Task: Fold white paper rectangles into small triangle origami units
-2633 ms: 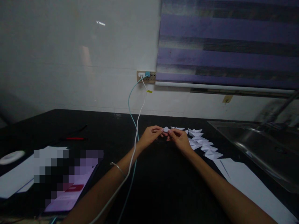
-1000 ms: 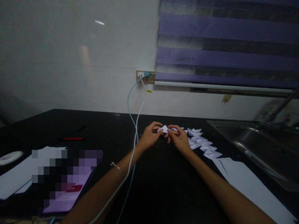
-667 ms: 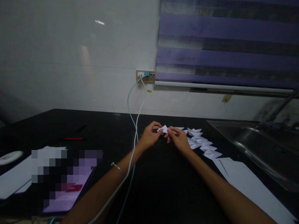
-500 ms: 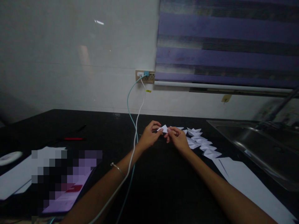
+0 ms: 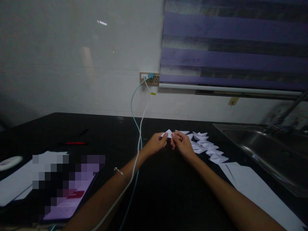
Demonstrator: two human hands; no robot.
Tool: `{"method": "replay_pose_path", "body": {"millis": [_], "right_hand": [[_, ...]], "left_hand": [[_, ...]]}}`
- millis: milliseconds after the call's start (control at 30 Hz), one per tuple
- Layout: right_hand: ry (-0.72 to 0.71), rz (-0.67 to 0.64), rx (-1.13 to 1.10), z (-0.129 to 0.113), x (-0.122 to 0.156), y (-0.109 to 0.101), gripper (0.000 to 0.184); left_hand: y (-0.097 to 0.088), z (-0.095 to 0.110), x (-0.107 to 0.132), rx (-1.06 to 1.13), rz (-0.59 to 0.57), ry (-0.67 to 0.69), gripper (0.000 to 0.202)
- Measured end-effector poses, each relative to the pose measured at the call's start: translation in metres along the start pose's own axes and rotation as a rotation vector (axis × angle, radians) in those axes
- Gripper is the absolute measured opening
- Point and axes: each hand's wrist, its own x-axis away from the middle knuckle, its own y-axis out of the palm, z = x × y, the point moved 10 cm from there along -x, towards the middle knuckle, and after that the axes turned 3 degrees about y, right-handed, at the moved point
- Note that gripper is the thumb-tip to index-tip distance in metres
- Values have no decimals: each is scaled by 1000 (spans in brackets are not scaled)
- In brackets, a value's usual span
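Note:
A small folded piece of white paper (image 5: 169, 132), triangular at the top, is held up between both hands above the dark counter. My left hand (image 5: 157, 142) pinches its left side between thumb and fingers. On its right side, my right hand (image 5: 181, 141) grips the edge the same way, and the fingertips partly cover the paper. Just right of my right hand lie several folded white paper boats (image 5: 211, 150), set out in rows on the counter; my right hand hides part of the nearest ones.
White sheets (image 5: 255, 186) lie right of my right forearm, beside a steel sink (image 5: 240, 134). At left are more papers (image 5: 16, 183), a lit tablet-like screen (image 5: 64, 205), a red pen-like item (image 5: 75, 143) and a white round object (image 5: 11, 162). A white cable (image 5: 139, 144) crosses my left forearm.
My left fingers have drawn in lower and closer round the paper's left side. The paper has shifted very slightly; the boats and sheets stay where they were.

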Motion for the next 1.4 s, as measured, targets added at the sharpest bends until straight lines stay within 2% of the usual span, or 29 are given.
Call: {"method": "replay_pose_path", "body": {"millis": [200, 433, 567, 667, 833, 1033, 1200, 1400], "right_hand": [[36, -34, -29, 1, 1, 7, 29], [22, -111, 78, -6, 4, 15, 35], [60, -121, -1, -5, 3, 14, 35], [101, -167, -127, -1, 4, 19, 35], [160, -245, -239, 6, 6, 27, 35], [163, -236, -248, 8, 6, 27, 35], [200, -191, -281, 13, 6, 24, 32], [360, -34, -545, 25, 1, 6, 17]], "left_hand": [[-2, -2, -1, -48, 20, 9, 51], [8, 9, 0, -23, -46, 60, 49], [10, 9, 0, 1, -60, 83, 51], [7, -2, -1, 82, -31, 1, 52], [10, -22, 2, 234, -63, -179, 57], [5, -27, 0, 151, -31, -153, 59], [8, -28, 1, 270, -41, -187, 50], [-10, -14, -2, 265, 103, -28, 29]]}}
